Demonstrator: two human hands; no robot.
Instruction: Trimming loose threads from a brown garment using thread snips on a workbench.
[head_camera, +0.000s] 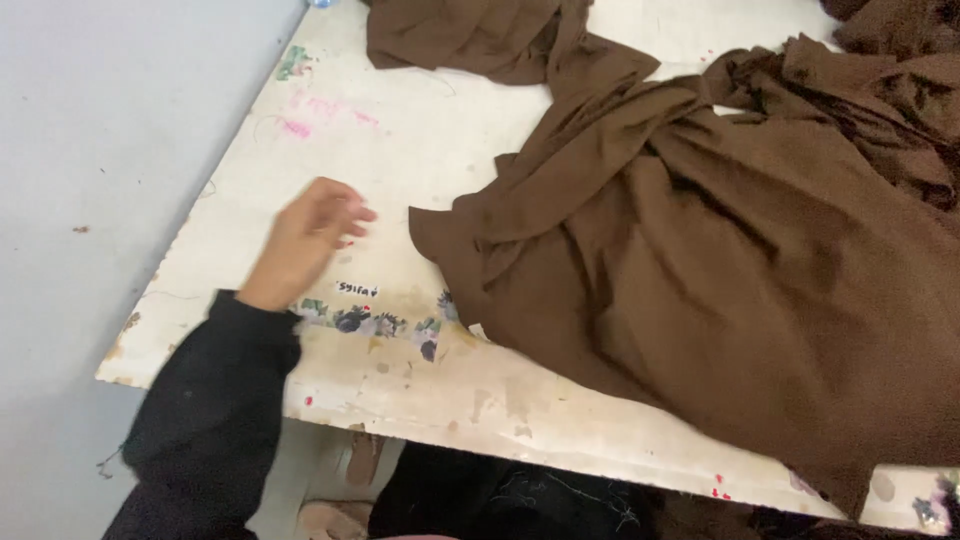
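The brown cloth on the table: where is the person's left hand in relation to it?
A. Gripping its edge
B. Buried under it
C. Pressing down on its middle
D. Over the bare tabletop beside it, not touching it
D: the left hand hovers over the white table, apart from the brown cloth.

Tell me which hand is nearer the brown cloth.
Left. The left hand hovers over the white table, just left of the brown cloth, not touching. The right hand is out of view.

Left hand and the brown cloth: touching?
Apart. In the head view, a strip of bare white table shows between the left hand and the nearest edge of the brown cloth.
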